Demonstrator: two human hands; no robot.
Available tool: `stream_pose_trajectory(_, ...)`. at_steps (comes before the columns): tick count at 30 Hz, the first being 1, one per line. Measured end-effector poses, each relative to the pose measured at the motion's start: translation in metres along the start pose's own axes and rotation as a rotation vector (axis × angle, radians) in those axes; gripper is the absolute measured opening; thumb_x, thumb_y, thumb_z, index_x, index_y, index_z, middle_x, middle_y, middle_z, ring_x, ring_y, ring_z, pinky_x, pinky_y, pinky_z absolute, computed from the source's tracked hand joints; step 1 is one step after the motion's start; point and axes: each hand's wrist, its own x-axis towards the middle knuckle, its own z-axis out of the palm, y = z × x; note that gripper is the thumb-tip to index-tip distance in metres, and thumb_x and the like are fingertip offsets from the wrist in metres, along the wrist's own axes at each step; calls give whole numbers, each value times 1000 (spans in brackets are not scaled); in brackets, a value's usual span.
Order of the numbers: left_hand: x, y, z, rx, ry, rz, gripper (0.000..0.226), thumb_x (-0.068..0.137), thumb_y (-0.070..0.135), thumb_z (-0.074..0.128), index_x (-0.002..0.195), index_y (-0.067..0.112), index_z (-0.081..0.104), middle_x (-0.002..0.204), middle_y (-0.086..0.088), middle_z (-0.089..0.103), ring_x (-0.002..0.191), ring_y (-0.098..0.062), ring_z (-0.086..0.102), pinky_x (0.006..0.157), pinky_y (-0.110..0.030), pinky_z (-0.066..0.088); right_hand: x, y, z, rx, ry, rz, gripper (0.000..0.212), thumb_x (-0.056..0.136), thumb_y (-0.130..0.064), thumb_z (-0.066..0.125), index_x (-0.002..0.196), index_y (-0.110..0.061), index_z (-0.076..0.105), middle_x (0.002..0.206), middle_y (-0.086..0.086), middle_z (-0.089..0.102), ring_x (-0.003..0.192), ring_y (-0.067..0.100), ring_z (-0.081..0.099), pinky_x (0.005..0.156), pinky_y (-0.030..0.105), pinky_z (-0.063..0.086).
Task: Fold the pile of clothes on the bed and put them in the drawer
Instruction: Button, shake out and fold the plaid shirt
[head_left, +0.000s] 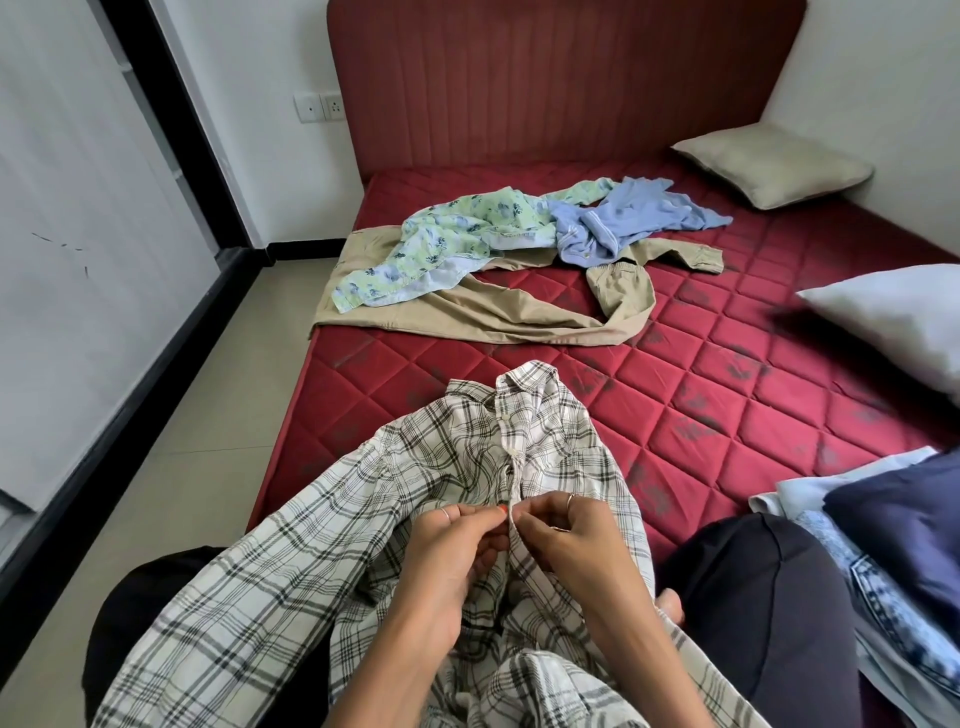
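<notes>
A white plaid shirt (322, 530) lies across my lap and the red mattress (727, 374), collar pointing away from me. My left hand (457, 545) and my right hand (566, 535) meet at its button placket, each pinching one edge of the front. Farther up the bed lies a loose pile: a green floral garment (447, 244), a light blue shirt (618, 218) and tan trousers (498, 306) beneath them. No drawer is in view.
Folded dark blue and denim clothes (904, 525) are stacked at my right. A beige pillow (774, 166) and a white pillow (904, 317) lie along the right side. The red headboard (561, 78) stands behind. Tiled floor (208, 405) runs along the left.
</notes>
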Motion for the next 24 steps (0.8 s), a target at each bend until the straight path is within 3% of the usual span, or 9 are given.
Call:
stream_pose_trajectory(5,2,1,-3,43,0,14,3,84,0,66,80,1,66,65,-8,67,60,-15,61,60,-25,48,-1,0,-1,70,-34,44,12,88,-16,68,77,-12,70,61,7,63,58,22,47,53,30,35)
stream_pose_trajectory(10,3,-4,-4,145,25,67,6,85,1,65,80,3,69,70,-8,70,72,-20,63,79,-36,52,0,2,1,167,-59,89,14,89,-16,67,76,-19,73,78,32,66,65,28,50,62,40,39)
stream_pose_trajectory(14,-1,-4,0,374,100,209,5,87,13,67,82,13,68,72,-2,71,69,-13,66,61,-20,49,0,5,0,218,-61,124,15,90,-9,64,76,-8,69,61,13,62,47,15,45,49,26,35)
stream_pose_trajectory(17,-4,-2,3,542,122,331,6,87,19,67,82,18,66,75,2,70,66,-4,64,45,-7,39,1,7,3,293,-45,182,19,91,-15,65,74,-7,64,56,3,58,47,12,47,49,25,38)
stream_pose_trajectory(21,-5,-1,5,555,111,344,10,86,19,67,77,16,65,64,3,67,50,-2,58,39,-10,39,3,10,9,383,-32,233,21,90,-18,66,71,-9,61,55,3,56,46,12,48,47,25,38)
stream_pose_trajectory(24,-1,-4,4,457,114,283,8,85,20,69,78,15,67,69,-2,72,68,-15,70,48,-16,47,2,9,10,393,2,218,18,92,-10,60,75,-7,59,48,0,51,38,9,42,38,19,33)
